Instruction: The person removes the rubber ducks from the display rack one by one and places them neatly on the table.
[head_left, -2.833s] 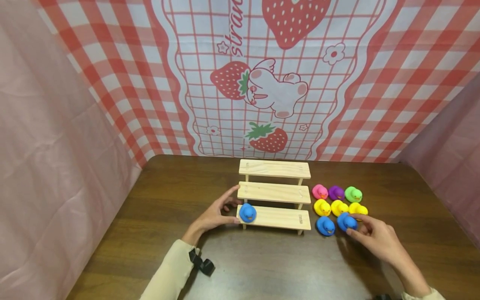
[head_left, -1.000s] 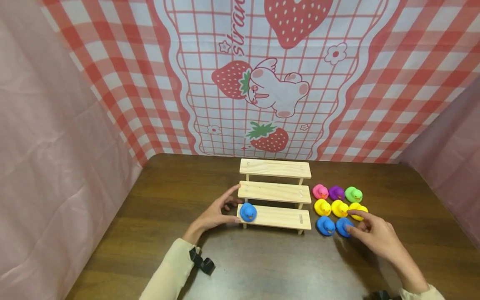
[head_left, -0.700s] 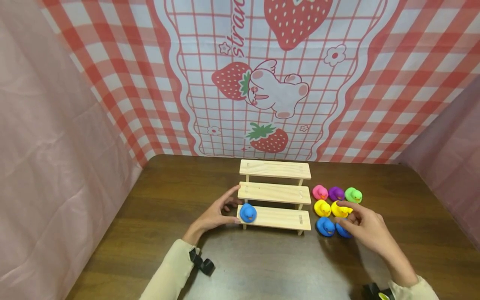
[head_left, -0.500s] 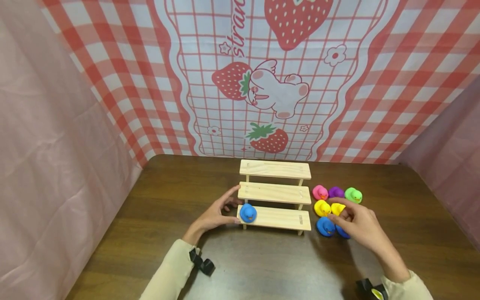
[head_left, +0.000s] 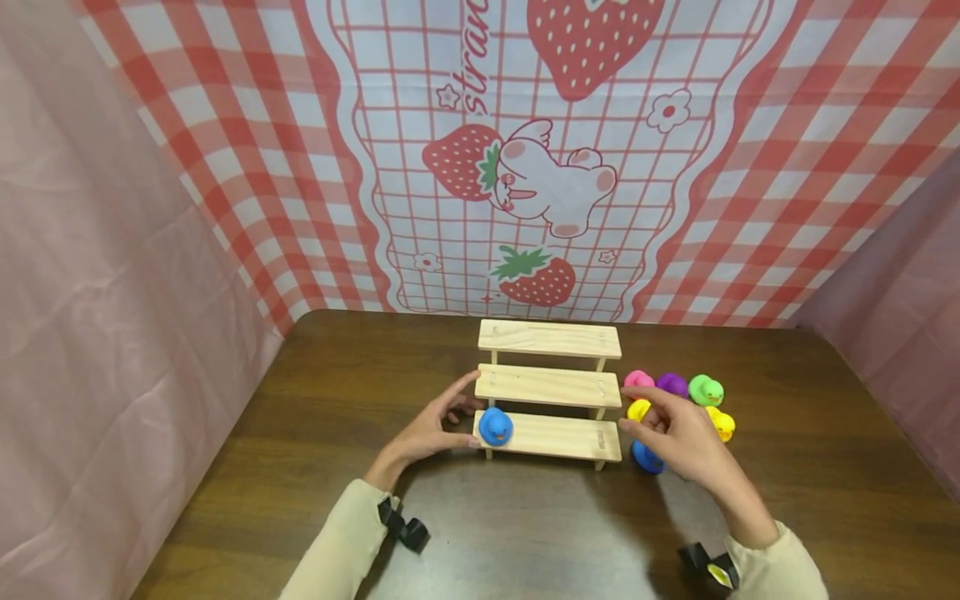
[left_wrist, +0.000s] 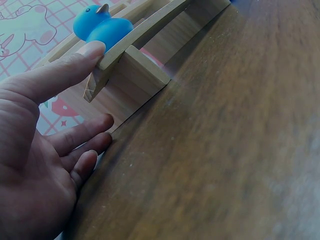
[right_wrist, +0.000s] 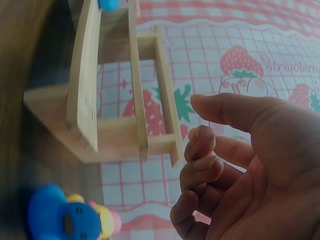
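In the head view, a three-step wooden stand point(head_left: 555, 437) is on the table. One blue rubber duck point(head_left: 496, 426) sits at the left end of its lowest step. My left hand point(head_left: 423, 432) rests at the stand's left end; its thumb touches the lowest step's edge beside the duck point(left_wrist: 105, 32), and the lower fingers spread near the stand's side. Nothing lies in my right hand point(head_left: 686, 433), which hovers right of the stand with fingers loosely bent, thumb and index apart. Below it another blue duck point(head_left: 647, 457) is partly covered.
Right of the stand are a pink duck point(head_left: 639, 382), a purple duck point(head_left: 672, 384), a green duck point(head_left: 706, 390) and yellow ducks point(head_left: 722, 423), some hidden by my right hand. A checked strawberry cloth point(head_left: 555, 192) hangs behind the table point(head_left: 360, 375).
My right hand, earlier at the right-hand blue duck, has left it on the table and moved left over the group towards the stand. My left hand keeps its place.
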